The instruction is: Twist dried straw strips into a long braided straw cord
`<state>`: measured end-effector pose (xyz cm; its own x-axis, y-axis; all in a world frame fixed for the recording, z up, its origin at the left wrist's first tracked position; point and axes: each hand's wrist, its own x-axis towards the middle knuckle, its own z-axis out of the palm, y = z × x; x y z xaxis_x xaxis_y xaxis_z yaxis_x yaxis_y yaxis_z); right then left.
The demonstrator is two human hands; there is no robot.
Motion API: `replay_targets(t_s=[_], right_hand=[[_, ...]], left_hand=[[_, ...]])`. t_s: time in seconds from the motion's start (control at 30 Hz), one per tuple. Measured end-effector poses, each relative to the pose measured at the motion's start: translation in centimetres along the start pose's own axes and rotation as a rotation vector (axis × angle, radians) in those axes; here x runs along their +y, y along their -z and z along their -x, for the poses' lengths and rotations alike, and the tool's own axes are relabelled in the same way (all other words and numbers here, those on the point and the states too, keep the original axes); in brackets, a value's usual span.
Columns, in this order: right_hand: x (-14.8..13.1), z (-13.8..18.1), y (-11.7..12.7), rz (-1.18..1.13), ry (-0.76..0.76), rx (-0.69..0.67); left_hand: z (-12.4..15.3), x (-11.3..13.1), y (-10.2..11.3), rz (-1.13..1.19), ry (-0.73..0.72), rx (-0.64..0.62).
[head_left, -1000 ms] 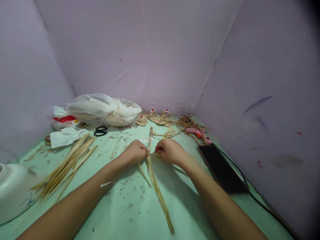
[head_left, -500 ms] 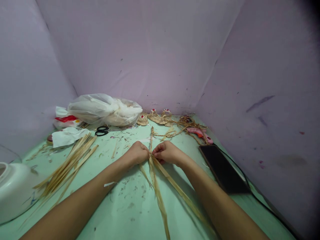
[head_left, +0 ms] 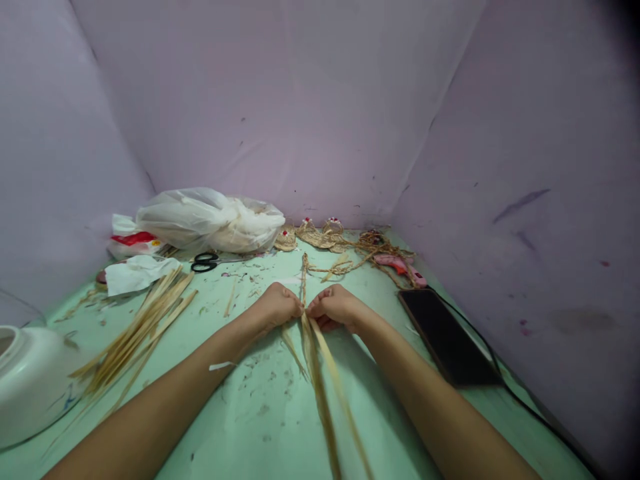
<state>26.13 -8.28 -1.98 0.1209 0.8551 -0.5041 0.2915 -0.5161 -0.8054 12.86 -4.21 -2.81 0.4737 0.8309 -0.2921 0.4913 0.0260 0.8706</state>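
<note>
My left hand [head_left: 274, 305] and my right hand [head_left: 334, 307] meet at the middle of the green table [head_left: 240, 407], both pinched on a bundle of dry straw strands [head_left: 320, 380]. The braided part of the straw [head_left: 303, 273] runs away from my fingers toward the far wall. The loose strands trail back toward me between my forearms.
A pile of straw strips [head_left: 135, 330] lies at left, with a white bowl [head_left: 25, 380] at the left edge. Black scissors [head_left: 205, 262], a white plastic bag [head_left: 210, 220], tissue [head_left: 135, 272], small woven pieces [head_left: 315, 235], a pink glue gun [head_left: 397, 265] and a dark phone [head_left: 447, 337] surround the hands.
My right hand moved left to meet the left hand. One straw strand swung from far right across toward the middle of the bundle.
</note>
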Motion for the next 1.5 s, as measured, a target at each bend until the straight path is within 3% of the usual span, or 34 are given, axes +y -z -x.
replay_targets(t_s=[0.2, 0.33, 0.43, 0.5, 0.6, 0.77, 0.9, 1.13, 1.5], right_hand=[[0.1, -0.8, 0.2, 0.228, 0.102, 0.056], [-0.4, -0.4, 0.0, 0.202, 0.035, 0.065], [-0.9, 0.4, -0.3, 0.067, -0.026, -0.046], [-1.0, 0.7, -0.5, 0.006, 0.009, -0.095], [-1.1, 1.1, -0.3, -0.043, 0.059, -0.038], [-1.3, 2.0, 2.6, -0.041, 0.108, -0.1], [-0.9, 1.9, 4.2, -0.069, 0.064, -0.047], [0.6, -0.2, 2.3, -0.181, -0.002, -0.15], [0.2, 0.7, 1.5, -0.189, -0.03, -0.24]], left_hand=[[-0.5, -0.1, 0.2, -0.257, -0.13, -0.018], [-0.3, 0.0, 0.1, -0.351, -0.169, 0.03], [-0.3, -0.1, 0.0, -0.324, -0.137, 0.044], [-0.4, -0.2, -0.1, -0.284, -0.111, 0.038], [-0.4, 0.0, 0.2, -0.178, -0.087, 0.028], [-0.1, 0.7, 0.7, -0.053, -0.074, 0.003], [0.3, 0.9, 0.7, 0.012, -0.049, -0.015], [0.2, 0.7, 0.2, 0.023, -0.037, -0.028], [0.1, 0.6, -0.1, 0.012, -0.053, -0.007]])
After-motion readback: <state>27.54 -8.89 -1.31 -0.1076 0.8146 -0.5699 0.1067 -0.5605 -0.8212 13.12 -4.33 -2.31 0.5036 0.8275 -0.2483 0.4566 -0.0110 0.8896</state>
